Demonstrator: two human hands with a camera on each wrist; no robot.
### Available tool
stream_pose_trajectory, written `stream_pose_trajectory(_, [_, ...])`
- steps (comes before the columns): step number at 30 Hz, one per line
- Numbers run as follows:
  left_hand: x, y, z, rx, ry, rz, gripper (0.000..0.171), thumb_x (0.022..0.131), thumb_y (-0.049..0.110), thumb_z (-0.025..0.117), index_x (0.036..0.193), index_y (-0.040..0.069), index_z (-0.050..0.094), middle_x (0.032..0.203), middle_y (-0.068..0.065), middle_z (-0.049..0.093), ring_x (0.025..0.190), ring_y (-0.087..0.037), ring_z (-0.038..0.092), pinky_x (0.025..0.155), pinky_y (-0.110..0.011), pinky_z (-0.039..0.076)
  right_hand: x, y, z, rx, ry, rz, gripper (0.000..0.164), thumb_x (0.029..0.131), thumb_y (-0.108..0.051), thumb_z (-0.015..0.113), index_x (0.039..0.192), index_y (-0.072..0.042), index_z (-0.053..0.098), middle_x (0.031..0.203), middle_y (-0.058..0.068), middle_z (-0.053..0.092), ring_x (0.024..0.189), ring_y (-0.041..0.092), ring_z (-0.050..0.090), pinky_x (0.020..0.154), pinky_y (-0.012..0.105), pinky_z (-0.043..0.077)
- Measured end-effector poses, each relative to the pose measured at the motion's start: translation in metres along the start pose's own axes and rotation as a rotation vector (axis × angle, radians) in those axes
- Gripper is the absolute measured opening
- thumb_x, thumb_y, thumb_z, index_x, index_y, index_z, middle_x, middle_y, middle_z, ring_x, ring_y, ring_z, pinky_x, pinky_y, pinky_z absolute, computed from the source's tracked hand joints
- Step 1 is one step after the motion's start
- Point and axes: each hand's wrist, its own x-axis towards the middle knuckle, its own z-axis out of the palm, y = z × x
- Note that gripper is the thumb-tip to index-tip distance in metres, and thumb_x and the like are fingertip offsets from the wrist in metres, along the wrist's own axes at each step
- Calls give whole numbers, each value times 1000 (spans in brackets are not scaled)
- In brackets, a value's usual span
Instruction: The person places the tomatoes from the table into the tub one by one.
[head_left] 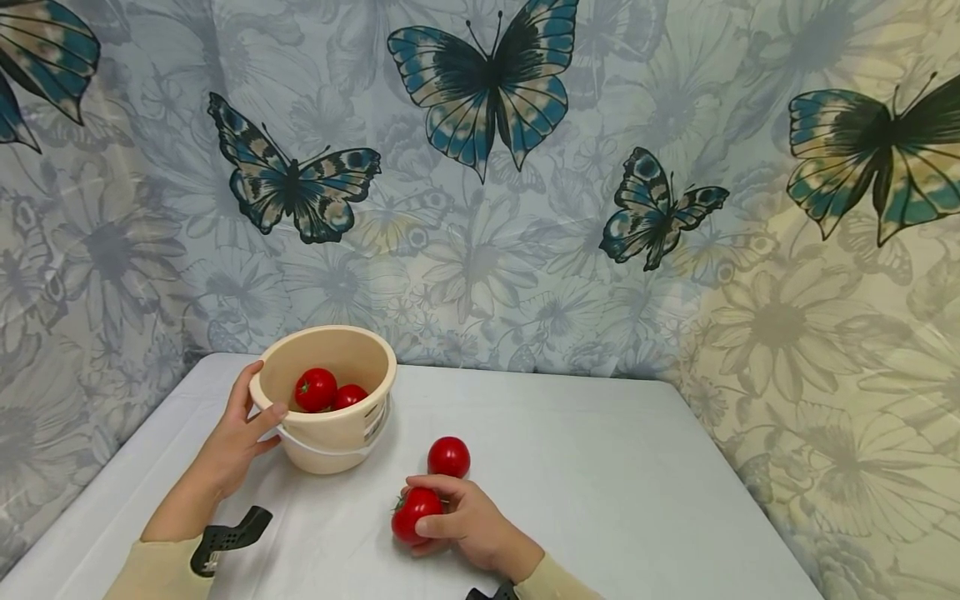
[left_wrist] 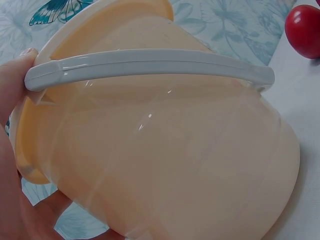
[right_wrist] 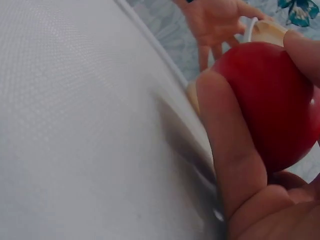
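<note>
A cream plastic bucket point(head_left: 330, 432) stands at the left of the table, with two red tomatoes point(head_left: 316, 390) visible inside. My left hand point(head_left: 236, 442) grips its left side, thumb at the rim and fingers spread round the wall. In the left wrist view, the bucket's pale handle point(left_wrist: 150, 62) hangs across its outside. My right hand point(head_left: 472, 525) holds a red tomato point(head_left: 415, 512) with a green calyx between thumb and fingers, low over the table. The right wrist view shows a shadow beneath this held tomato point(right_wrist: 270, 105). Just behind it, another tomato point(head_left: 448, 457) lies on the white surface.
The table point(head_left: 592, 467) has a white cover. Directly behind its back edge hangs a floral curtain point(head_left: 480, 267) with printed butterflies, which also runs along both sides. A black strap point(head_left: 232, 537) sits on my left wrist.
</note>
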Motion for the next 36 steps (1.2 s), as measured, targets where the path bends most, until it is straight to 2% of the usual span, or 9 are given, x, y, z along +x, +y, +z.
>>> stream_pose_trajectory(6, [-1,1,1,-1,4,-5,84,102,24,57,159,31,-5,164,-11,-14,143,-54,7,97,-76,25,-5,-22,-13,-13,13,-53,54,91,-5,70,142,-4,52,136,19,53,120,37,54,81,54,54])
stream_pose_trajectory(15, [-1,0,1,-13,-5,2,83,103,23,56,159,31,-5,164,-11,-15,143,-52,7,97,-76,25,-22,-60,-56,-5,180,-163,51,94,-3,66,142,-11,54,142,22,46,126,39,49,86,55,52])
stream_pose_trajectory(22, [-1,0,1,-2,-11,7,82,104,24,55,159,31,-6,164,-10,-15,143,-53,7,97,-75,25,-29,-73,-80,-9,269,-200,53,95,-4,66,145,-6,49,140,26,45,124,41,50,85,55,53])
stream_pose_trajectory(29, [-1,0,1,1,0,-1,83,103,24,55,159,31,-6,164,-11,-13,143,-52,8,96,-76,26,-25,-87,-84,-10,340,-224,55,94,-2,66,146,-2,46,141,25,46,124,42,50,83,55,53])
stream_pose_trajectory(36, [0,0,1,1,3,-2,83,103,24,56,159,31,-4,164,-11,-12,143,-53,9,96,-76,25,-15,-105,-69,-47,373,-223,56,90,-3,71,142,0,50,138,24,49,122,42,51,81,56,54])
